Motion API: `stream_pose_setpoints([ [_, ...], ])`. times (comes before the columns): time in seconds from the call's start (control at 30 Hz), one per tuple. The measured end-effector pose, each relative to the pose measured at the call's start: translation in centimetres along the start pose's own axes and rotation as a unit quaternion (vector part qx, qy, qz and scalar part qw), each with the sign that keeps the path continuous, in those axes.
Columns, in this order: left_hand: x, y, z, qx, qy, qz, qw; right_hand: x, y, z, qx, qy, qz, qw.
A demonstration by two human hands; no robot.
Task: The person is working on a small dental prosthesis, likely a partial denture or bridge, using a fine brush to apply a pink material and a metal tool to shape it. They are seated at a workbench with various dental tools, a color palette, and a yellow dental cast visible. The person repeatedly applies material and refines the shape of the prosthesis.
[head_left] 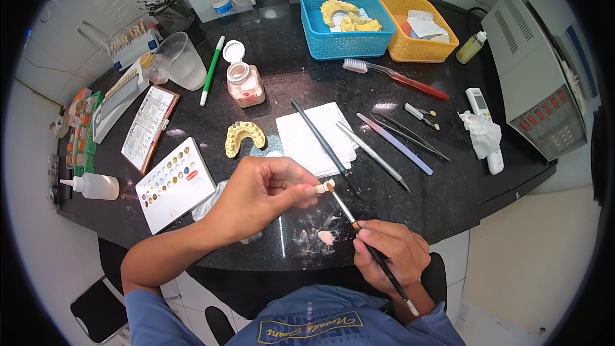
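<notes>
Between the thumb and fingers of my left hand (262, 186) is a small cream-coloured tooth piece (321, 188), which looks like a dental crown or short bridge. My right hand (392, 253) grips a dark-handled brush (346, 209) with a metal ferrule, its brown tip touching the piece. Beneath the brush, a little pale pink powder (326, 237) lies on the black worktop (288, 250). Beyond my left hand stands a yellowish dental arch model (245, 136). A folded white tissue (307, 155) lies past my fingers, with a second brush (311, 129) across it.
An uncapped jar of pink powder (246, 90) stands near a green marker (212, 71). To the left is a white paint palette (176, 186). Carving tools and tweezers (410, 136) lie right. Blue (346, 45) and yellow baskets (419, 51), a red toothbrush (403, 79) and a grey machine (535, 71) sit behind.
</notes>
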State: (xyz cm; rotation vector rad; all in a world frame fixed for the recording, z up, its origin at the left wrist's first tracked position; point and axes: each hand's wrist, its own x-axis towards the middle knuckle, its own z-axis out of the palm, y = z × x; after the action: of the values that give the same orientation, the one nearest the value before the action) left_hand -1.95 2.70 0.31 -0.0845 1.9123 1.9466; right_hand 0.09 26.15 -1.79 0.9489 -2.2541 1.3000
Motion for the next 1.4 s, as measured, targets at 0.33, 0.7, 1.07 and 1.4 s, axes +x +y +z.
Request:
stream_pose_setpoints([
  [0.33, 0.0, -0.3, 0.0, 0.002, -0.001, 0.006, 1.000, 0.0, 0.1, 0.3, -0.003, 0.037, -0.003, 0.999],
  [0.7, 0.0, 0.1, 0.0, 0.011, -0.002, 0.004, 1.000, -1.2, 0.2, 0.1, 0.001, 0.056, 0.016, 0.998],
  [1.07, 0.0, -0.2, 0.2, -0.002, 0.017, 0.012, 1.000, -0.3, 0.1, 0.3, 0.001, 0.010, -0.013, 1.000],
  [1.4, -0.2, 0.0, 0.2, 0.019, 0.008, 0.012, 1.000, -1.8, 0.7, -0.6, 0.097, 0.160, 0.050, 0.981],
])
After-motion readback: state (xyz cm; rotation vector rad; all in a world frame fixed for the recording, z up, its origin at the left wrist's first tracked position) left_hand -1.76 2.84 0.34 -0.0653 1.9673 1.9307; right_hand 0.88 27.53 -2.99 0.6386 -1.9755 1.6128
